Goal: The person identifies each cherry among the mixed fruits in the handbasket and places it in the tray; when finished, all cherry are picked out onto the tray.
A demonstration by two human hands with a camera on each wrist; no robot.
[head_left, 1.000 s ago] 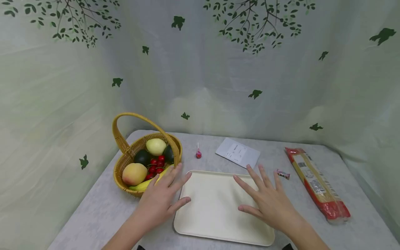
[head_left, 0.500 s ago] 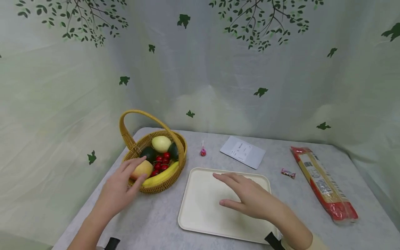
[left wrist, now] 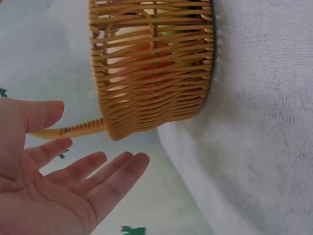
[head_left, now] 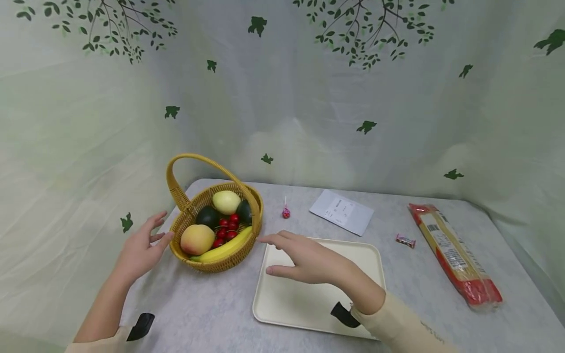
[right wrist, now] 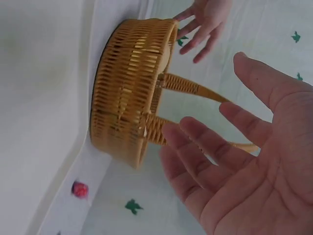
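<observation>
A wicker basket (head_left: pixel 240 255) with a tall arched handle (head_left: pixel 212 164) stands at the left of the table. In it lie a peach (head_left: pixel 197 239), a banana (head_left: pixel 225 249), cherries (head_left: pixel 227 229), a pale yellow fruit (head_left: pixel 226 202) and dark green fruits (head_left: pixel 207 217). My left hand (head_left: pixel 142 247) is at the basket's left side, fingers spread, holding nothing. In the left wrist view, a gap shows between its fingers and the basket wall (left wrist: pixel 156 73). My right hand (head_left: pixel 309 258) hovers over the cream tray (head_left: pixel 318 309), its fingertips pointing at the basket's right side; nothing is in it.
Behind the tray are a lollipop (head_left: pixel 286 213) and a grey-white card with a printed label (head_left: pixel 342 212). A small wrapped candy (head_left: pixel 405 240) lies right of the tray. Farther right is a red-and-clear pack of noodles (head_left: pixel 456 255). A leaf-printed curtain (head_left: pixel 309 122) closes off the back.
My left hand has moved left from in front of the basket to its outer side. The right hand has swung left across the tray towards the basket. The basket stays put.
</observation>
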